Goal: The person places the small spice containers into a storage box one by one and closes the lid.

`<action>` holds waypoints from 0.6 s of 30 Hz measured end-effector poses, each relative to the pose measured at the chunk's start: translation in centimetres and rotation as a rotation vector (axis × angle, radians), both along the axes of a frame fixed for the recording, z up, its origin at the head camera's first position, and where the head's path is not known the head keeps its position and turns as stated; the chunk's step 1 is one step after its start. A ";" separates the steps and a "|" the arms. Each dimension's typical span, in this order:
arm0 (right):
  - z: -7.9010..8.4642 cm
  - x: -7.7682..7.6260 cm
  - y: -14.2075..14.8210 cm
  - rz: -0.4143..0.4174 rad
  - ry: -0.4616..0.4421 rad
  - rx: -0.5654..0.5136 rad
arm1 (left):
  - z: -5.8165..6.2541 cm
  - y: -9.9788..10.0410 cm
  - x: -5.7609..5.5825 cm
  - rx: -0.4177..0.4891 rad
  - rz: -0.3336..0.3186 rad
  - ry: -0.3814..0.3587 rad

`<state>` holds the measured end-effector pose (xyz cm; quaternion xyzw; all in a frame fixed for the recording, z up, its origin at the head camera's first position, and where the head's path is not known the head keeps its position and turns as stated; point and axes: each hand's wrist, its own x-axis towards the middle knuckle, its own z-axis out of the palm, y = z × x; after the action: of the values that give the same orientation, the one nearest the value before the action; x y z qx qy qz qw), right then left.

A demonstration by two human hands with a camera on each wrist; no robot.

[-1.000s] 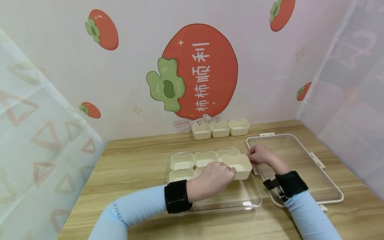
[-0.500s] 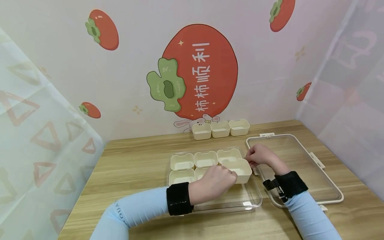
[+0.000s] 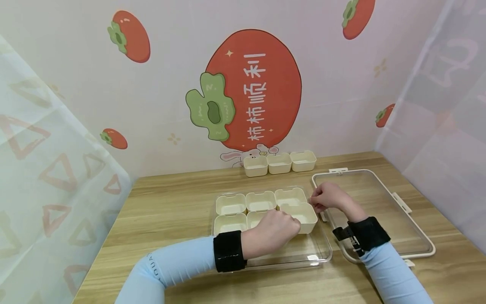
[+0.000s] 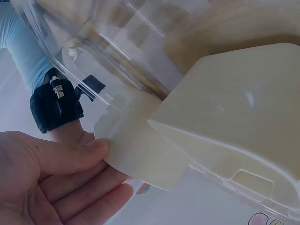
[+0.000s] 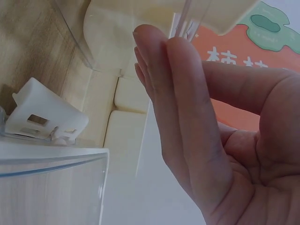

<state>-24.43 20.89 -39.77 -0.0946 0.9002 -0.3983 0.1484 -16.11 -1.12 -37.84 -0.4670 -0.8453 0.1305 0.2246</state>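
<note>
My left hand (image 3: 271, 234) pinches a small cream plastic box (image 3: 305, 219) by its near left side, thumb outside as the left wrist view shows. The box sits in the front right of a clear container (image 3: 281, 264), touching or overlapping the box behind it. My right hand (image 3: 329, 197) is at the container's right side; in the right wrist view its thumb and fingers pinch the clear wall (image 5: 187, 18). Several like cream boxes (image 3: 230, 205) stand in the container in two rows. My left hand hides part of the middle front box (image 3: 253, 218).
A row of 3 cream boxes (image 3: 279, 164) stands at the back by the wall. Right of the container lies a transparent lid (image 3: 379, 211) with a white rim and clasps (image 3: 401, 202). All rest on a wooden table (image 3: 171, 207).
The held cream box has come down and slightly toward me, into the front right spot. My left hand has moved slightly right and down with it; my right hand has shifted slightly left.
</note>
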 end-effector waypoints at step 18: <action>0.4 0.3 0.0 0.015 -0.027 -0.036 | -1.2 0.4 -0.4 -0.034 0.017 -0.014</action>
<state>-24.16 20.85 -39.36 -0.0987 0.8901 -0.4146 0.1615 -16.48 -0.73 -39.06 -0.4643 -0.8485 0.1435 0.2094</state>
